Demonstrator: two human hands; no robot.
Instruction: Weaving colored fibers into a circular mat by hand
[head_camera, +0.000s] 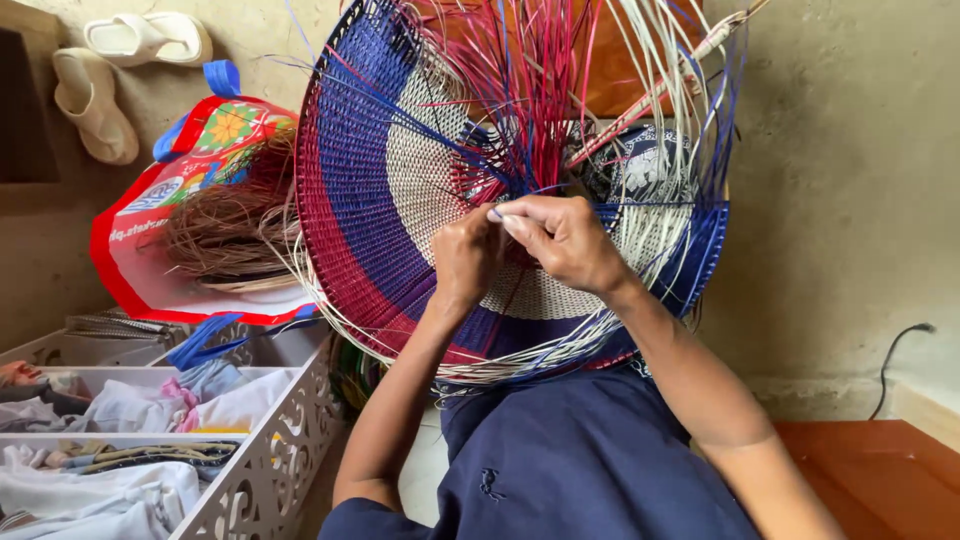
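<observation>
Both hands pinch one pale strand at the woven basket's centre: left hand just below, right hand beside it.

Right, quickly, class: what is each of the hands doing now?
Left hand: closed, pinching strands on the woven basket.
Right hand: closed, pinching a pale strand.
</observation>
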